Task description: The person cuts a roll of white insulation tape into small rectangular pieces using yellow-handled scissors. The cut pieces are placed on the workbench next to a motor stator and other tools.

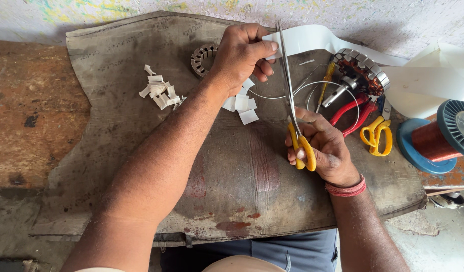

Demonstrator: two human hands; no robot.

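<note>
Scissors meet a white paper strip over a worn mat on the worktop.

The right hand (322, 148) is closed through the yellow handles of the scissors (292, 95), whose long blades point toward the mat's (141, 126) far edge. The left hand (242, 55) pinches the end of the white paper strip (312, 40) between thumb and fingers, just beside the blades. Cut white squares (242, 103) lie under that hand near the mat's middle; a heap of folded paper pieces (159, 90) sits toward its left side. A small stator ring (203, 59) lies at the far edge, a wound stator (364, 73), red-handled pliers (350, 113) and a second yellow scissors (377, 135) toward the right edge, and a copper wire spool (438, 138) beyond it.
</note>
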